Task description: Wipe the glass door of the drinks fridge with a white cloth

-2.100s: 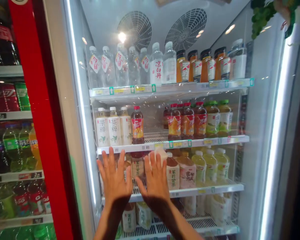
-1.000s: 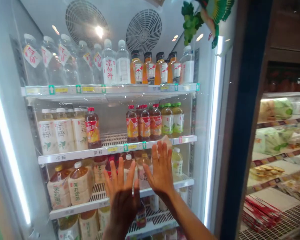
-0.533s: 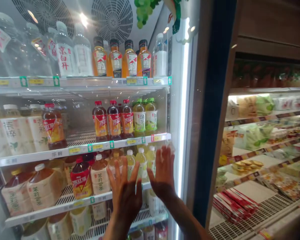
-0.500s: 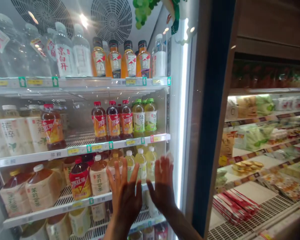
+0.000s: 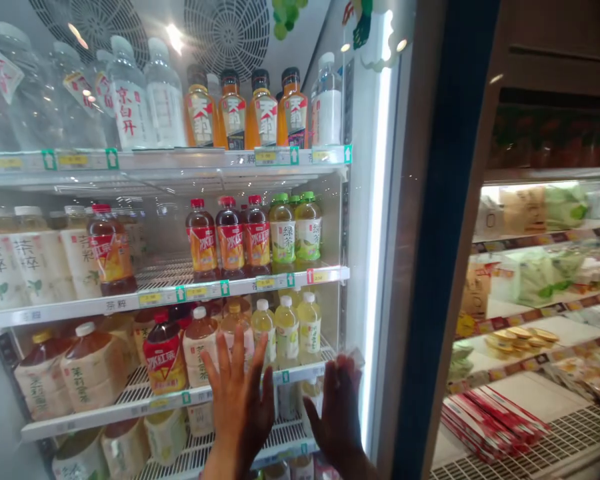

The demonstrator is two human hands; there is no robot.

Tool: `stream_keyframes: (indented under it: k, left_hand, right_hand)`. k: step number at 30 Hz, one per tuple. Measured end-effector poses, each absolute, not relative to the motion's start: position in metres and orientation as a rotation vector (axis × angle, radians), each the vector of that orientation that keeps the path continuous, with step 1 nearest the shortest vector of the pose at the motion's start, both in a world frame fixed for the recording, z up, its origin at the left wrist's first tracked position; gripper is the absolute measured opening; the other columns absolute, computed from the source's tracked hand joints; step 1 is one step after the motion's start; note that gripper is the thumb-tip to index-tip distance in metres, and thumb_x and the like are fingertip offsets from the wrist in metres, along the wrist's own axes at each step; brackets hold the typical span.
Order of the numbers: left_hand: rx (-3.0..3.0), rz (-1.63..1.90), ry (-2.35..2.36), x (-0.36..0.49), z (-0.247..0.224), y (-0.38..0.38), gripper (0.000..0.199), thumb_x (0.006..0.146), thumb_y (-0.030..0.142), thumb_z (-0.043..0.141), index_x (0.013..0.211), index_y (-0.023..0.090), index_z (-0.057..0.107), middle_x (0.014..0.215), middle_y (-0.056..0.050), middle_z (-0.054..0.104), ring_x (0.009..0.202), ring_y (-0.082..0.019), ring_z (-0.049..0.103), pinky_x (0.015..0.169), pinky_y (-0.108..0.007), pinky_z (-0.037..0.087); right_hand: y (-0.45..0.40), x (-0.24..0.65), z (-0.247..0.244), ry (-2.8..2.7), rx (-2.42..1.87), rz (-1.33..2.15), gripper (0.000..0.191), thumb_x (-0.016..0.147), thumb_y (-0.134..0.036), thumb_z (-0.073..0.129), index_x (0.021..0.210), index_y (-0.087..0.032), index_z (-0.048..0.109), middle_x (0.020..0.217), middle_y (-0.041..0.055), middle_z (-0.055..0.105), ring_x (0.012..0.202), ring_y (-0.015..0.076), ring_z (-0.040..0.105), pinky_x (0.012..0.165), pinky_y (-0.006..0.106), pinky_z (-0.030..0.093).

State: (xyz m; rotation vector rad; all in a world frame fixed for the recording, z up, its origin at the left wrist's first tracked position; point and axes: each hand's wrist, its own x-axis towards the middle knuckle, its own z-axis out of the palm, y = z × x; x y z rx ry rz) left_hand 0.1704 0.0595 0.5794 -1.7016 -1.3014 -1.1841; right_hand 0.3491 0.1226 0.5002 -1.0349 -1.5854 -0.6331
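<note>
My left hand (image 5: 240,393) is raised with its fingers spread, palm toward a glass-fronted drinks cooler, and holds nothing. To its right, my right hand (image 5: 337,407) is raised too, thumb apart from the fingers, with a faint reflection at its fingertips; whether it touches the glass I cannot tell. Behind the hands, pale yellow bottles (image 5: 287,330) stand on a lower shelf, near a red-labelled tea bottle (image 5: 163,353). Red-capped tea bottles (image 5: 203,240) and green tea bottles (image 5: 309,228) fill part of the shelf above.
Clear water bottles (image 5: 130,100) and orange bottles (image 5: 263,113) line the top shelf. A dark vertical frame (image 5: 437,240) edges the cooler. Further right, an open chiller holds red packages (image 5: 493,423) and round golden items (image 5: 520,340). Green grapes (image 5: 286,17) hang at the top.
My left hand has shifted slightly left and down in view. My right hand sits lower and further right, its fingers closer together. The cooler's right edge and the chiller have shifted right.
</note>
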Motion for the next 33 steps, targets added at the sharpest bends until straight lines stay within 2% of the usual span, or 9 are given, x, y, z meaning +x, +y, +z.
stream_keyframes:
  k: [6,11,13,18,20,24,26,30,33]
  left_hand:
    - [-1.642,-1.223,-1.335,0.140,0.582,0.055,0.084,0.090,0.014,0.063,0.160,0.036,0.023,0.172,-0.008,0.013,0.159,-0.038,0.004,0.124,-0.073,0.007]
    - [-1.620,-1.192,-1.399,0.110,0.566,0.044,0.085,0.090,0.013,0.062,0.160,0.037,0.022,0.172,-0.007,0.012,0.159,-0.039,0.005,0.122,-0.075,0.009]
    - [-1.609,-1.182,-1.415,0.092,0.561,0.040,0.085,0.090,0.012,0.062,0.160,0.038,0.022,0.172,-0.007,0.013,0.159,-0.039,0.005,0.122,-0.076,0.009]
    - [-1.602,-1.178,-1.383,0.042,0.561,0.026,0.086,0.088,0.011,0.064,0.160,0.034,0.024,0.172,-0.009,0.015,0.158,-0.041,0.007,0.122,-0.075,0.010]
    - [-1.610,-1.164,-1.370,0.020,0.562,0.018,0.084,0.089,0.011,0.064,0.160,0.032,0.025,0.172,-0.010,0.016,0.158,-0.040,0.006,0.124,-0.074,0.009]
    - [-1.606,-1.174,-1.351,-0.031,0.555,0.005,0.086,0.089,0.011,0.064,0.161,0.031,0.022,0.171,-0.010,0.018,0.159,-0.035,0.009,0.128,-0.066,0.015]
    - [-1.571,-1.195,-1.291,-0.057,0.551,0.000,0.087,0.089,0.011,0.063,0.162,0.029,0.020,0.170,-0.011,0.023,0.159,-0.032,0.013,0.129,-0.061,0.017]
    - [-1.517,-1.182,-1.297,-0.099,0.556,-0.016,0.081,0.089,0.012,0.064,0.160,0.029,0.029,0.170,-0.011,0.022,0.158,-0.035,0.013,0.128,-0.065,0.010]
    - [-1.513,-1.187,-1.267,-0.125,0.562,-0.031,0.079,0.089,0.011,0.063,0.159,0.027,0.030,0.171,-0.010,0.018,0.159,-0.030,0.012,0.130,-0.053,0.015]
  right_hand:
    - [0.143,0.357,0.557,-1.485,-1.030,-0.646,0.081,0.105,-0.050,0.033,0.164,-0.014,-0.009,0.172,0.0140,-0.013,0.158,0.0395,-0.008,0.120,0.076,0.009]
    - [0.107,0.295,0.503,-1.588,-1.074,-0.590,0.081,0.103,-0.041,0.041,0.164,-0.013,-0.005,0.172,0.0142,-0.006,0.159,0.0362,-0.002,0.124,0.070,0.015]
    - [0.097,0.263,0.499,-1.628,-1.045,-0.607,0.082,0.103,-0.042,0.043,0.164,-0.013,-0.004,0.173,0.0146,-0.003,0.159,0.0364,-0.001,0.124,0.070,0.016]
    - [0.096,0.201,0.563,-1.551,-1.062,-0.628,0.083,0.104,-0.046,0.039,0.164,-0.009,-0.006,0.171,0.0182,-0.010,0.158,0.0427,-0.004,0.120,0.076,0.015]
    - [0.088,0.176,0.557,-1.547,-1.066,-0.635,0.081,0.105,-0.046,0.038,0.164,-0.009,-0.004,0.171,0.0179,-0.008,0.158,0.0415,-0.003,0.121,0.075,0.017]
    - [0.062,0.116,0.510,-1.644,-0.994,-0.666,0.079,0.105,-0.045,0.039,0.164,-0.007,0.004,0.172,0.0175,0.002,0.159,0.0347,0.004,0.124,0.063,0.027]
    - [0.055,0.085,0.518,-1.652,-0.967,-0.679,0.081,0.103,-0.044,0.043,0.164,-0.007,0.004,0.171,0.0200,0.007,0.159,0.0387,0.006,0.122,0.067,0.029]
    - [0.049,0.034,0.572,-1.575,-1.003,-0.672,0.086,0.102,-0.047,0.045,0.164,-0.005,0.002,0.170,0.0244,0.006,0.156,0.0480,0.006,0.116,0.079,0.024]
    - [0.034,0.005,0.554,-1.626,-0.963,-0.703,0.083,0.103,-0.043,0.045,0.163,-0.004,0.005,0.170,0.0220,0.005,0.158,0.0414,0.005,0.122,0.070,0.025]
